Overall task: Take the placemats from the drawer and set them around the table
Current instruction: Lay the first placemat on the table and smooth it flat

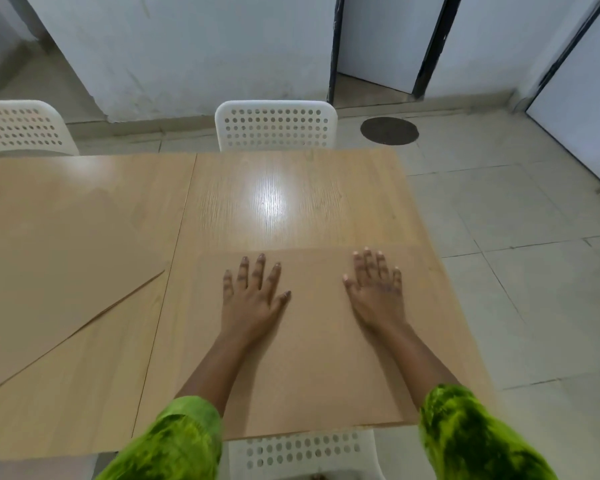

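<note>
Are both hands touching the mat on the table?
Touching. The head view shows the left hand and the right hand lying flat, fingers spread, on the near mat, with no gap visible beneath them.

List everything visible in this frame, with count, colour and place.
placemats: two, tan; one at the near right edge under both hands, one lying askew at left
table: one, light wood, centre
chairs: three, white perforated; far centre, far left, near edge
floor cover: one, dark round, far right
hands: left and right, flat, fingers spread
sleeves: two, green
</note>
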A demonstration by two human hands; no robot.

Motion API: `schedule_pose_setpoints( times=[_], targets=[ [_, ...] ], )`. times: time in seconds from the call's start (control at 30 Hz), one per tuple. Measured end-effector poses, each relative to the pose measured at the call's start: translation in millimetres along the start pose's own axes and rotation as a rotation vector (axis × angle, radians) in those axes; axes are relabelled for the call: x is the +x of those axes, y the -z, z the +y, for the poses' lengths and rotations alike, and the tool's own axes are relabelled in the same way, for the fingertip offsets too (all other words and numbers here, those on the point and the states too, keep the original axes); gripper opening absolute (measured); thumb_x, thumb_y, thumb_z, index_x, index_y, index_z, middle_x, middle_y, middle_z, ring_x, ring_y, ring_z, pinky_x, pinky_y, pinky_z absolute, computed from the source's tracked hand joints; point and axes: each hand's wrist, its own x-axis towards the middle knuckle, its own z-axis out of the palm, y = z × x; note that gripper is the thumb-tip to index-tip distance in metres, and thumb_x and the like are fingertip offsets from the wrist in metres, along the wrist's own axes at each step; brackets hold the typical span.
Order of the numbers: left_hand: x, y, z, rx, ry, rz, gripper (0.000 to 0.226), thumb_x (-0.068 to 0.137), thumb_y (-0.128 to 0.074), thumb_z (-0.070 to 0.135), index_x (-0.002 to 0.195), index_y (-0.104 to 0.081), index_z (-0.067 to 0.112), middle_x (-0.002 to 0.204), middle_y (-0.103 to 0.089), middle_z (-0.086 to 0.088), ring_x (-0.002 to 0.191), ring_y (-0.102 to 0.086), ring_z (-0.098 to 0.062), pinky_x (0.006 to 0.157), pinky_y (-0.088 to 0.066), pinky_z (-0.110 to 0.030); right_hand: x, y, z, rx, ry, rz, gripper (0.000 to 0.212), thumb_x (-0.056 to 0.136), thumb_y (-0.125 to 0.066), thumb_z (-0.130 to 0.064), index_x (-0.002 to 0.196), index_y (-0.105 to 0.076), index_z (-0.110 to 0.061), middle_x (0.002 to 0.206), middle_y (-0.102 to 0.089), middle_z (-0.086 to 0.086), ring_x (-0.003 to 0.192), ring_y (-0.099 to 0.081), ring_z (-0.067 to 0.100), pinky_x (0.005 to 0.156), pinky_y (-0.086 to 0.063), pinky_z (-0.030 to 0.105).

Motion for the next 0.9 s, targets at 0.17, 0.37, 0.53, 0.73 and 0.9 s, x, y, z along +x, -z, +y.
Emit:
schedule_pose_setpoints(
  times=[0.17,0.37,0.53,0.73,0.9],
  targets=[
    [-3,2,-35,0.003,0.049,0.024,0.091,0.069,0.019,0.076,0.149,0.002,0.035,0.160,0.008,0.001,0.147,0.012,-0.024,0.117,0.007,-0.046,5,15,53,-0.029,-0.162,0.026,0.062,0.096,-0.013,-0.048,0.150,0.002,-0.021,0.160,0.007,-0.003,0.147,0.009,0.015,0.118,0.004,0.046],
    [-10,12,-33,-0.028,0.103,-0.035,0.089,0.072,0.010,0.072,0.149,0.005,0.029,0.159,0.012,-0.003,0.145,0.018,-0.024,0.116,0.013,-0.048,-3,22,45,-0.018,-0.170,-0.026,0.062,0.097,-0.014,-0.045,0.150,0.004,-0.017,0.159,0.010,0.002,0.146,0.012,0.016,0.117,0.009,0.047],
    [-75,5,29,-0.138,-0.077,0.030,0.086,0.072,0.022,0.073,0.145,0.013,0.028,0.154,0.025,0.003,0.143,0.023,-0.015,0.111,0.024,-0.041,-88,-3,-16,0.075,0.077,0.001,0.062,0.094,-0.008,-0.042,0.149,0.008,-0.020,0.155,0.021,-0.003,0.144,0.020,0.015,0.114,0.015,0.041],
    [-122,-22,53,-0.109,-0.052,-0.001,0.069,0.090,0.008,0.057,0.149,-0.004,0.025,0.159,-0.006,-0.002,0.144,0.007,-0.012,0.115,0.009,-0.037,-135,-36,-41,-0.031,0.095,0.042,0.060,0.094,-0.025,-0.042,0.148,-0.020,-0.014,0.156,-0.014,0.004,0.146,-0.006,0.020,0.111,-0.001,0.046],
    [-120,-20,40,0.000,-0.038,-0.009,0.066,0.092,-0.007,0.057,0.148,-0.023,0.024,0.157,-0.020,-0.003,0.145,-0.016,-0.023,0.114,-0.002,-0.041,-130,-30,-21,-0.022,0.067,0.005,0.066,0.092,-0.008,-0.051,0.149,0.007,-0.021,0.158,0.014,-0.001,0.145,0.015,0.016,0.114,0.016,0.043]
  ],
)
